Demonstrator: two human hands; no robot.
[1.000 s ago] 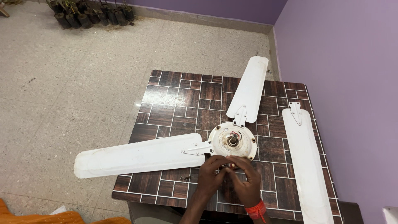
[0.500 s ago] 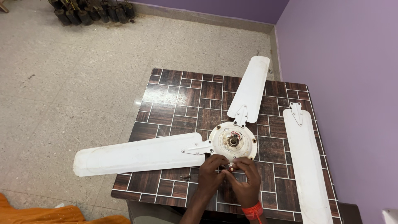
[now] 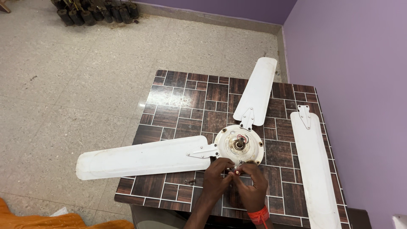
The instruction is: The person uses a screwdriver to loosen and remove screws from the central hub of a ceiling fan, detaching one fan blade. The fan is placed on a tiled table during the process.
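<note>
Far left of the frame, an orange cloth [image 3: 63, 221] pokes in at the bottom corner, and a row of dark plant pots [image 3: 97, 12] sits at the upper left on the speckled stone floor [image 3: 76, 85]. Moving in, a long white fan blade [image 3: 142, 158] reaches left off the tile-patterned table [image 3: 178, 101], still bolted to the round fan hub [image 3: 238, 146] at centre. A loose screw [image 3: 190, 182] lies on the table at lower centre. Just below the hub, the left hand [image 3: 215, 180] and right hand [image 3: 252, 186] meet, fingertips pinched together on a small fastener [image 3: 235, 171] at the hub's near rim. It looks like the blade-fastening step; the next move calls for a steady, fine turn there. A second blade [image 3: 256, 89] angles to upper centre, a detached blade [image 3: 314, 165] lies at right, beside the purple wall [image 3: 360, 85].
</note>
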